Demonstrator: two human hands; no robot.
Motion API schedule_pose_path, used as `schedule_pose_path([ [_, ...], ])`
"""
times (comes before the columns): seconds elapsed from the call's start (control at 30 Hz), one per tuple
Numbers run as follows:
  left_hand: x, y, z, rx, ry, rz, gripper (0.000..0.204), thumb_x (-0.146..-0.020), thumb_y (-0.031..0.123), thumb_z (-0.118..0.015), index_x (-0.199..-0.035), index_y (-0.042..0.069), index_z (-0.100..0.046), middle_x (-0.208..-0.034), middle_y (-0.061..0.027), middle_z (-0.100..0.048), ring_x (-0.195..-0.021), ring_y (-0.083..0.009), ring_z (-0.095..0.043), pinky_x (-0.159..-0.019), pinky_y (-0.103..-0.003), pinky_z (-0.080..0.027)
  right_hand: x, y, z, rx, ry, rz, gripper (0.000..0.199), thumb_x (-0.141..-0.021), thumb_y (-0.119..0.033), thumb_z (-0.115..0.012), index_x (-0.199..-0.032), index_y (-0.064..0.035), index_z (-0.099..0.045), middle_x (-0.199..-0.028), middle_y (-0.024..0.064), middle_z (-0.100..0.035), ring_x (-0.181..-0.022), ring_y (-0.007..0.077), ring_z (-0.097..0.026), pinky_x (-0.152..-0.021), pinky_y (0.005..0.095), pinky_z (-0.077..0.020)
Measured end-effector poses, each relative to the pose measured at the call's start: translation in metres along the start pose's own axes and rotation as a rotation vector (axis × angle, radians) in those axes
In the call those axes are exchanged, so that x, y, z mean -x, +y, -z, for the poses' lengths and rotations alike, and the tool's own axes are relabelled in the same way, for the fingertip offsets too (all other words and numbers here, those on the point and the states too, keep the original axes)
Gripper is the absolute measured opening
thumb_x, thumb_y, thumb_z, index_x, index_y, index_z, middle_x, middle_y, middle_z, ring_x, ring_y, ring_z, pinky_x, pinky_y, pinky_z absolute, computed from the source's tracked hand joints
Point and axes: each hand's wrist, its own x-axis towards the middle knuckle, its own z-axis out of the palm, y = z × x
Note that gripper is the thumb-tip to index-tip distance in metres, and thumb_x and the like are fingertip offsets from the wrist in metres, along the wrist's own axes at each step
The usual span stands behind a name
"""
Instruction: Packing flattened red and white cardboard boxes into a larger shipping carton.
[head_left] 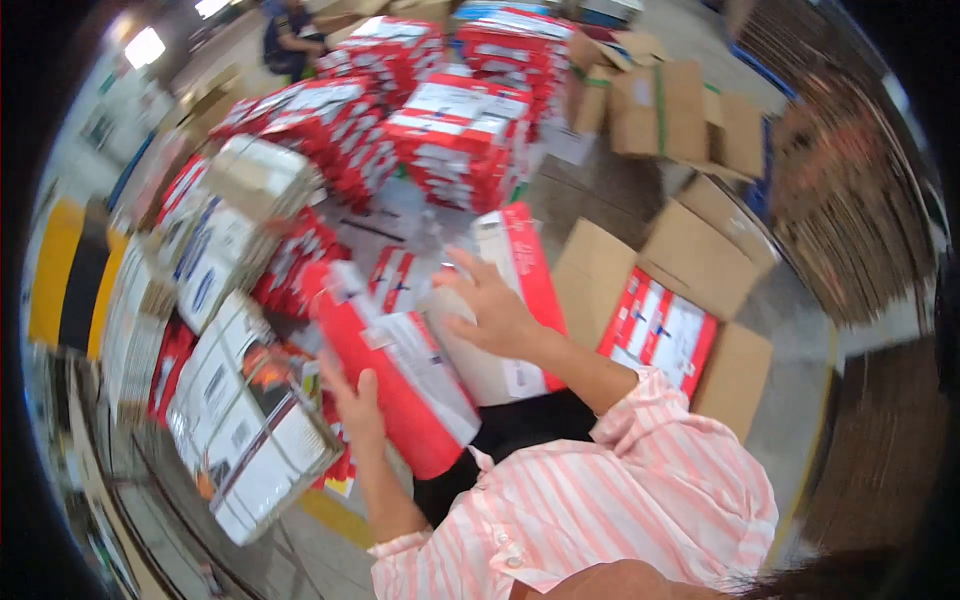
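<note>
left hand (356, 405): thumb and fingers apart; red-and-white packet (400, 375): at its 2 o'clock, long axis 11-to-5, left hand nearer; right hand (492, 310): fingers spread

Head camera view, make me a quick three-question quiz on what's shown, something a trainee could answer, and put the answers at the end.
1. Where is the open carton holding red-and-white packs?
A) On the person's left
B) On the person's right
C) Under the left hand

2. True or false: the left hand wears a thick glove.

3. Fill in the blank: the pack by the right hand has a ____ band along its right side.

Key: 1. B. 2. False; it is bare. 3. Red.
</note>
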Motion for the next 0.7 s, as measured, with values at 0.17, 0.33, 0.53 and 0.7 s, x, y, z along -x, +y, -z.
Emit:
schedule_pose_path([
  [0.17,0.004,-0.018,0.028,0.004,-0.03,0.218,0.085,-0.083,0.014,-0.07,-0.149,0.002,-0.017,-0.144,-0.0205,-0.037,-0.128,-0.0294,-0.043,-0.108,-0.039,-0.034,0.069,0.092,-0.006,-0.032,0.264,-0.515,0.064,-0.074,-0.023,-0.074,-0.128,0.0002,-0.047,-0.134,0.0248,-0.043,-0.115,0.0344,-0.053,-0.098,0.0473,-0.0427],
  [0.33,0.005,-0.067,0.051,0.455,-0.028,0.519,0.052,-0.083,0.011,-0.069,-0.128,-0.001,-0.046,-0.117,-0.0152,-0.061,-0.101,-0.0271,-0.063,-0.085,-0.038,-0.054,0.121,0.123,-0.003,-1.156,0.132,-0.951,0.063,-0.073,-0.014,-0.078,-0.124,0.0034,-0.046,-0.114,0.0176,-0.06,-0.096,0.0237,-0.064,-0.085,0.0392,-0.0535],
  [0.53,0.002,-0.06,0.046,0.468,-0.029,0.419,0.049,-0.082,0.004,-0.066,-0.126,-0.003,-0.046,-0.116,-0.0165,-0.06,-0.1,-0.0279,-0.063,-0.084,-0.037,-0.055,0.165,0.113,0.024,-1.385,0.462,-0.929,0.056,-0.076,-0.009,-0.074,-0.123,0.0023,-0.047,-0.109,0.0143,-0.062,-0.09,0.0214,-0.066,-0.079,0.0362,-0.0561],
  [0.7,-0.009,-0.072,0.063,0.4,-0.003,0.427,0.049,-0.08,0.003,-0.066,-0.125,-0.003,-0.047,-0.116,-0.0179,-0.059,-0.101,-0.0292,-0.063,-0.084,-0.038,-0.056,0.202,0.099,0.076,-1.335,1.076,-0.912,0.044,-0.076,-0.002,-0.07,-0.116,-0.0017,-0.052,-0.099,0.0096,-0.064,-0.088,0.0222,-0.066,-0.075,0.0376,-0.0569],
])
